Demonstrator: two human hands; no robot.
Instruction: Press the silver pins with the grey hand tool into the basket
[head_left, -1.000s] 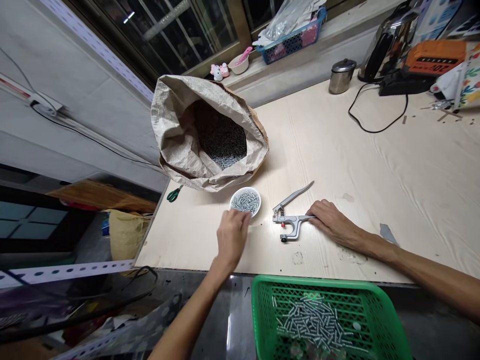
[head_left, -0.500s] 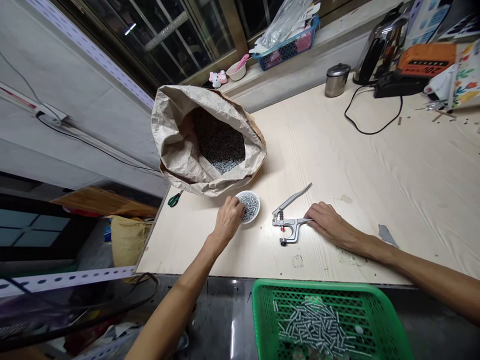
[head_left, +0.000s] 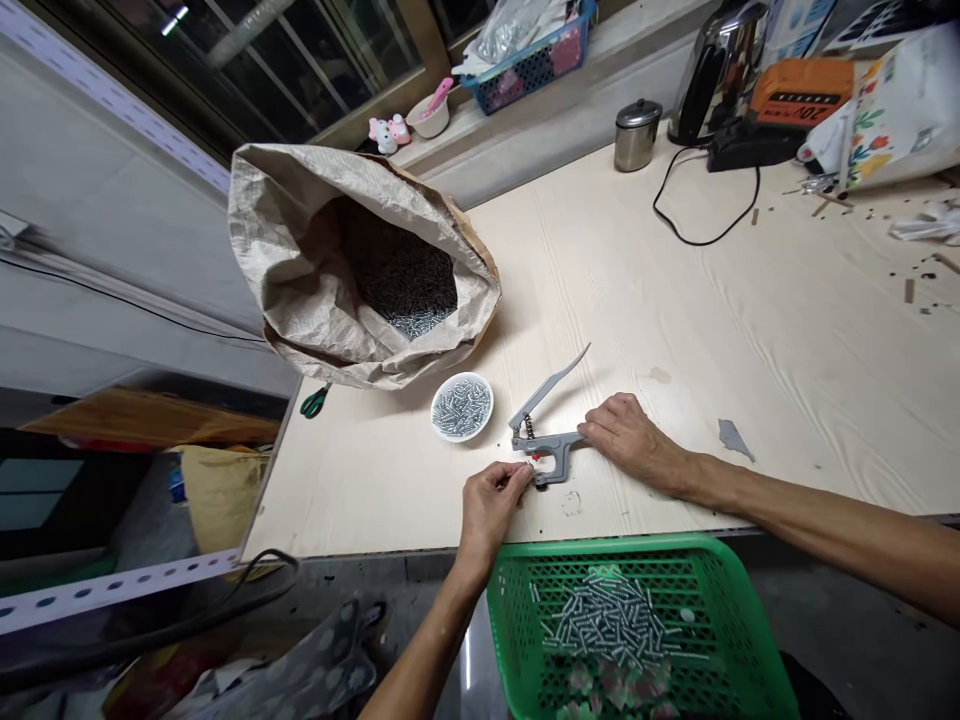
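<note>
My right hand point(head_left: 636, 442) grips the lower handle of grey snap-fastener pliers point(head_left: 556, 447) lying on the table. Their upper handle stands raised, with a spring and a red tip at the jaw. My left hand point(head_left: 491, 500) is closed in a pinch right at that jaw; whatever sits between the fingertips is too small to make out. Just behind it stands a white bowl point(head_left: 463, 407) full of small silvery metal pieces. Below the table edge, a green basket point(head_left: 637, 548) holds a heap of screw-like metal pieces point(head_left: 609, 618).
A large open sack point(head_left: 255, 230) of dark and silvery pieces stands at the back left of the table point(head_left: 675, 300), with green-handled scissors point(head_left: 315, 401) beside it. Farther back are a metal canister point(head_left: 637, 137), a kettle point(head_left: 716, 75) and an orange battery pack point(head_left: 801, 92) by a black cord.
My left hand has left the white bowl and moved right and nearer to me, to the pliers' jaw. My right hand still holds the pliers. The view has shifted somewhat to the right.
</note>
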